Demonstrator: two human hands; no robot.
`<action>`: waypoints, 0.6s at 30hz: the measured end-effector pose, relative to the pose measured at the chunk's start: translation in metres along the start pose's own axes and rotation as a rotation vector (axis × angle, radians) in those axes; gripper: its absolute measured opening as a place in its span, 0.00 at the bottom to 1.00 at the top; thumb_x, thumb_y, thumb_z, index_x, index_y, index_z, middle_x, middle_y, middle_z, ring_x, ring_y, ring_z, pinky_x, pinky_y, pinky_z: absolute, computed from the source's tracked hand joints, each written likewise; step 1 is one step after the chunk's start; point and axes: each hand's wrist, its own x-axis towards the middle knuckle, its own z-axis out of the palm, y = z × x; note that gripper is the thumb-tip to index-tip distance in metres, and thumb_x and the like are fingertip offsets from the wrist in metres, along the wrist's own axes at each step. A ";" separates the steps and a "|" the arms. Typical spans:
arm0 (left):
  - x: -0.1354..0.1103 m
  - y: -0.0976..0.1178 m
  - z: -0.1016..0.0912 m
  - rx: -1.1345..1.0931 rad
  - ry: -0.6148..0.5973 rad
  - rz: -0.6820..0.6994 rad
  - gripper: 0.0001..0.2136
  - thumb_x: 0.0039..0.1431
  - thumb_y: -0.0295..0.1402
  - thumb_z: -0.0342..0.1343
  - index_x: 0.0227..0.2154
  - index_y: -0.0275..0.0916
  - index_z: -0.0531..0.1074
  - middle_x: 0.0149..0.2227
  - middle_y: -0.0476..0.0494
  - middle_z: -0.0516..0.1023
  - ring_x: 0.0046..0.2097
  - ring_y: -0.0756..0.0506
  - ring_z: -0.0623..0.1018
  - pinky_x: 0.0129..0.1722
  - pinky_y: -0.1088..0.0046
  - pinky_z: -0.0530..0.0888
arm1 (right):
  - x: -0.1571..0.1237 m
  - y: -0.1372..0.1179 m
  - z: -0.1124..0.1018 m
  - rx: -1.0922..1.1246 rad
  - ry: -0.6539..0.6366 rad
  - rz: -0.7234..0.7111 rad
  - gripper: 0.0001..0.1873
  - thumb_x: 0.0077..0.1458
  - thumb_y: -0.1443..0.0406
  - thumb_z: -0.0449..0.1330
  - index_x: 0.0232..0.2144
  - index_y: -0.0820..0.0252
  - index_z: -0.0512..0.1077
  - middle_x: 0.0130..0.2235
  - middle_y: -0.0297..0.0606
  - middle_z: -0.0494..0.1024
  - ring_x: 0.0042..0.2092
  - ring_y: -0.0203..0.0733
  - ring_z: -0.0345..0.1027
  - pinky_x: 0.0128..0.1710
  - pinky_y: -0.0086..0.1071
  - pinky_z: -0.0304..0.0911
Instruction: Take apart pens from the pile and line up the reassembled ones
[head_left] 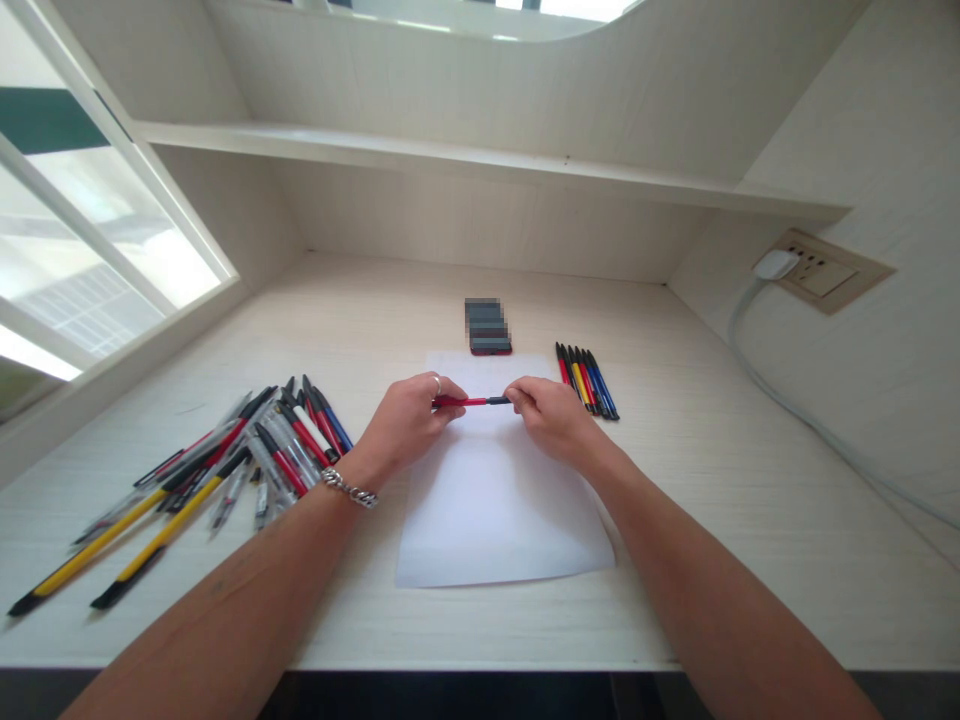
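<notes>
Between my two hands a red pen with a dark end lies level, just above a white sheet of paper. My left hand, with a ring on one finger, is closed around the red end of the pen. At the pen's dark end, the fingertips of my right hand pinch it. Whether the dark part is a cap or part of the barrel, I cannot tell. The fingers partly cover both ends of the pen.
A loose heap of pens and clear parts lies left of the paper, with long yellow-and-black pens pointing frontward. Several pens form a row at right. A phone lies behind the paper. A cable hangs from the socket.
</notes>
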 end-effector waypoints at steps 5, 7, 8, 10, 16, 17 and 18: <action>0.000 -0.001 0.000 -0.017 -0.015 -0.013 0.08 0.54 0.34 0.56 0.35 0.42 0.78 0.37 0.47 0.81 0.39 0.45 0.78 0.42 0.71 0.73 | 0.000 0.002 0.001 0.046 -0.044 0.017 0.15 0.62 0.62 0.48 0.27 0.57 0.69 0.28 0.34 0.74 0.29 0.37 0.64 0.29 0.30 0.53; 0.001 -0.001 0.000 -0.008 -0.052 -0.011 0.09 0.56 0.35 0.55 0.36 0.42 0.79 0.37 0.47 0.81 0.40 0.45 0.78 0.41 0.72 0.72 | -0.001 0.003 0.000 0.082 -0.054 0.013 0.15 0.63 0.61 0.47 0.29 0.56 0.70 0.29 0.34 0.75 0.30 0.38 0.65 0.31 0.30 0.55; 0.001 0.000 -0.001 0.001 -0.071 -0.011 0.10 0.57 0.36 0.54 0.37 0.43 0.79 0.38 0.47 0.81 0.39 0.45 0.78 0.41 0.72 0.72 | -0.002 0.003 -0.001 0.098 -0.052 0.005 0.15 0.63 0.61 0.47 0.31 0.56 0.71 0.30 0.34 0.76 0.32 0.38 0.67 0.32 0.30 0.56; 0.002 0.001 -0.001 0.026 -0.101 -0.009 0.11 0.59 0.37 0.52 0.38 0.43 0.79 0.37 0.47 0.81 0.38 0.45 0.78 0.39 0.72 0.71 | -0.002 0.003 -0.003 0.120 -0.018 -0.024 0.11 0.62 0.60 0.52 0.37 0.56 0.72 0.36 0.36 0.78 0.36 0.39 0.69 0.36 0.31 0.59; 0.002 0.002 -0.002 0.063 -0.121 -0.017 0.13 0.60 0.39 0.50 0.39 0.43 0.79 0.37 0.47 0.82 0.38 0.45 0.78 0.38 0.71 0.70 | -0.003 0.005 -0.004 0.097 0.020 -0.094 0.05 0.55 0.68 0.59 0.36 0.55 0.73 0.38 0.35 0.78 0.39 0.39 0.69 0.38 0.31 0.60; 0.002 0.002 -0.002 0.059 -0.117 -0.017 0.13 0.59 0.38 0.50 0.38 0.43 0.79 0.37 0.47 0.82 0.38 0.45 0.78 0.38 0.71 0.71 | -0.003 0.005 -0.004 0.084 0.019 -0.095 0.05 0.56 0.68 0.58 0.35 0.55 0.73 0.37 0.35 0.78 0.38 0.39 0.69 0.38 0.31 0.60; 0.001 0.001 -0.001 0.053 -0.110 -0.016 0.12 0.59 0.38 0.51 0.38 0.43 0.79 0.37 0.47 0.82 0.38 0.45 0.78 0.38 0.72 0.71 | -0.003 0.005 -0.004 0.068 0.018 -0.094 0.05 0.57 0.68 0.57 0.35 0.55 0.73 0.37 0.35 0.78 0.38 0.39 0.68 0.38 0.31 0.59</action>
